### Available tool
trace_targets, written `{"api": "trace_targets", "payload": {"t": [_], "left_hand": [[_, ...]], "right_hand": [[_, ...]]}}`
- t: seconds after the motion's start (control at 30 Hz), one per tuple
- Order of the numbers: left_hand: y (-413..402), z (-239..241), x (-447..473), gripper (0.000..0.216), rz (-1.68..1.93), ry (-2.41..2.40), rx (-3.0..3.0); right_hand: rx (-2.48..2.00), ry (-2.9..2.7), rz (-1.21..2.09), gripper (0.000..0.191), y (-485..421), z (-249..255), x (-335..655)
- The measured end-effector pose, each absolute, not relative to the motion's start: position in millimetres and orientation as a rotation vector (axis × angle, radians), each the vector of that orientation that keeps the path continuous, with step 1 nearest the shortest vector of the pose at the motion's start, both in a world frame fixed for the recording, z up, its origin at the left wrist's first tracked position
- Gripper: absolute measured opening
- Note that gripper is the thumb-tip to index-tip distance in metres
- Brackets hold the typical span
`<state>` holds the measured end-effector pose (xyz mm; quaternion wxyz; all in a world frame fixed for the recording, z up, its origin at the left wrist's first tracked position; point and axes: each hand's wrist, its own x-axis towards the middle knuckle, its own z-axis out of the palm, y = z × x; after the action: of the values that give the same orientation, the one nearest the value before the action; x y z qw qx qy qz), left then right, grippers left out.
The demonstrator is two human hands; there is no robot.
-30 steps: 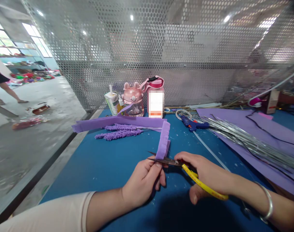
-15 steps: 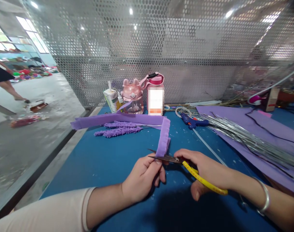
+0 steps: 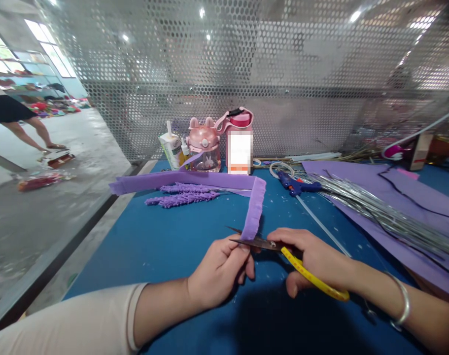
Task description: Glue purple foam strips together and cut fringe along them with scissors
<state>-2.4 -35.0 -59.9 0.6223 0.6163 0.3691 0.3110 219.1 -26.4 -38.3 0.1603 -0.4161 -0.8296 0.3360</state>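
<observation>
Strip (image 3: 254,209) of purple material, ragged along the right edge, lower end pinched between thumb and fingers of left hand (image 3: 219,271). Scissors (image 3: 263,243) grasped by the yellow handle in right hand (image 3: 316,259), blades parted around the strip, just beside the left fingertips. Behind, on blue table (image 3: 154,251): long purple band (image 3: 183,181), flower sprigs (image 3: 187,198), glue gun (image 3: 296,186) near silver wires (image 3: 387,212).
</observation>
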Motion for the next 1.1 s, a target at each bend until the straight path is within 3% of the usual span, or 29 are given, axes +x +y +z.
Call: {"api": "trace_targets", "payload": {"t": [0.37, 1.1], "left_hand": [[-36.1, -67.7, -0.4, 0.033, 0.753, 0.798, 1.333], [-36.6, -68.3, 0.3, 0.035, 0.751, 0.812, 1.349]], "right_hand": [[-1.222, -2.385, 0.940, 0.054, -25.3, -40.2, 220.5], [-1.264, -2.361, 1.011, 0.034, -28.6, -38.6, 219.5]]}}
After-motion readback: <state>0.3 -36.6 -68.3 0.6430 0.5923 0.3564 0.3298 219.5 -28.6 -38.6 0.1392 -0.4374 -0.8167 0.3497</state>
